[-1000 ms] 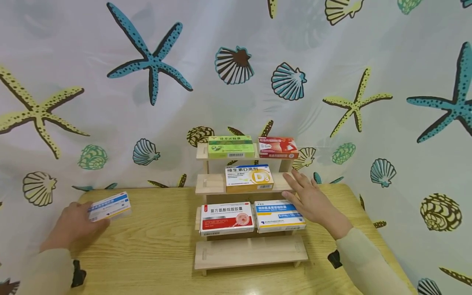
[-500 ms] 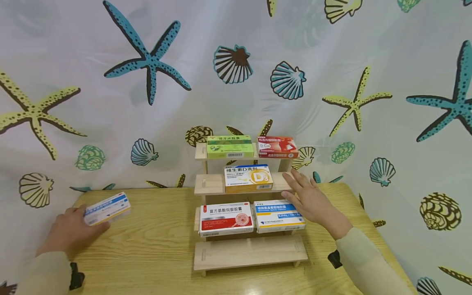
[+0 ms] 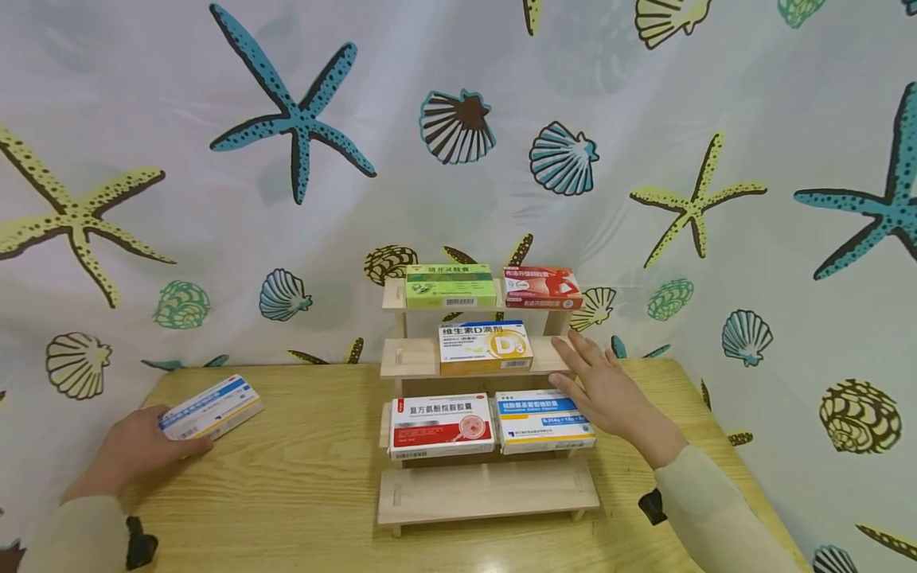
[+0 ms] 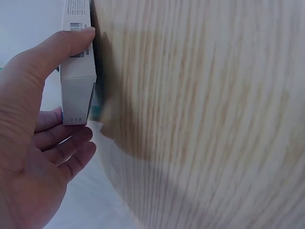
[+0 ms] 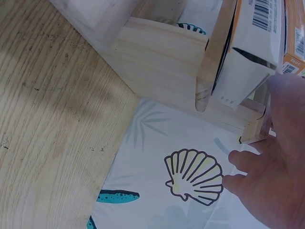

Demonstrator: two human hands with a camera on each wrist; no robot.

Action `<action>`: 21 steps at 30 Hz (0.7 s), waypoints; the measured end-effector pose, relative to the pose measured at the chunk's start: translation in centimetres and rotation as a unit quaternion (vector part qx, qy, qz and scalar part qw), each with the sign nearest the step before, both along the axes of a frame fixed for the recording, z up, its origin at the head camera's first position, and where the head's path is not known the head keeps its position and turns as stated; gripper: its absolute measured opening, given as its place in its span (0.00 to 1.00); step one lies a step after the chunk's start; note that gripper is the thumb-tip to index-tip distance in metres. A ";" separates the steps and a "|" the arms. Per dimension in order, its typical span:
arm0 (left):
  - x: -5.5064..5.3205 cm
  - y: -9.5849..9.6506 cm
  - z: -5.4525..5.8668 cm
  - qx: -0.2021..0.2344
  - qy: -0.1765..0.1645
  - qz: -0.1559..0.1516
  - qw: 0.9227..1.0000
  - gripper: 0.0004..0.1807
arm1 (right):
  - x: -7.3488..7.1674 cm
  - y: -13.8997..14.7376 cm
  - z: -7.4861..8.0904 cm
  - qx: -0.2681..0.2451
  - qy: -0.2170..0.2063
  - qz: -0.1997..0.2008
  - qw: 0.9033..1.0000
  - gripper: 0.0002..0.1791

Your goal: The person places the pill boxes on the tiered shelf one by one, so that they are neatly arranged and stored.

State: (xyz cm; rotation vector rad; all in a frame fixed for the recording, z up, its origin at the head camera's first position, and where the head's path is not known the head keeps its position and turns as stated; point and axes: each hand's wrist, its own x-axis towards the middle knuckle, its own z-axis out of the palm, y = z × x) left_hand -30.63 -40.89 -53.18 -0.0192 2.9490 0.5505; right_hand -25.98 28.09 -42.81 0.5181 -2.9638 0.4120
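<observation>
At the left of the table, my left hand [image 3: 139, 446] pinches a white-and-blue medicine box [image 3: 215, 407] by its left end. In the left wrist view the thumb lies across the printed side of this box [image 4: 78, 98]; whether it touches the table I cannot tell. My right hand [image 3: 618, 402], fingers extended, is at the right end of the stepped wooden stand [image 3: 487, 492], by its second tier from the top. A vitamin D box [image 3: 481, 350] sits on that tier. Below it are a red-and-white medicine box [image 3: 438, 426] and a blue-and-white one [image 3: 544, 422].
On the top tier are a green medicine box [image 3: 450, 288] and a red one [image 3: 542, 288]. The stand's lowest tier is bare wood. Behind the wooden table [image 3: 286, 477] hangs a white sheet [image 3: 430, 207] printed with starfish and shells.
My left hand has shifted slightly left and down. The box in it has turned, showing more of its front side. My right hand stays by the stand.
</observation>
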 end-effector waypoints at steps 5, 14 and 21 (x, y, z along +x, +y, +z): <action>0.8 0.2 0.9 0.017 0.020 -0.008 1.000 0.66 | 0.1 -0.1 0.1 0.000 0.000 -0.003 1.000 0.38; 2.6 0.6 3.0 0.009 0.077 -0.033 0.996 0.62 | 0.3 -0.1 0.2 0.000 -0.001 0.000 1.000 0.38; 5.5 2.2 4.8 0.011 0.107 -0.052 0.993 0.63 | 0.3 -0.1 0.2 0.005 -0.002 -0.002 1.000 0.38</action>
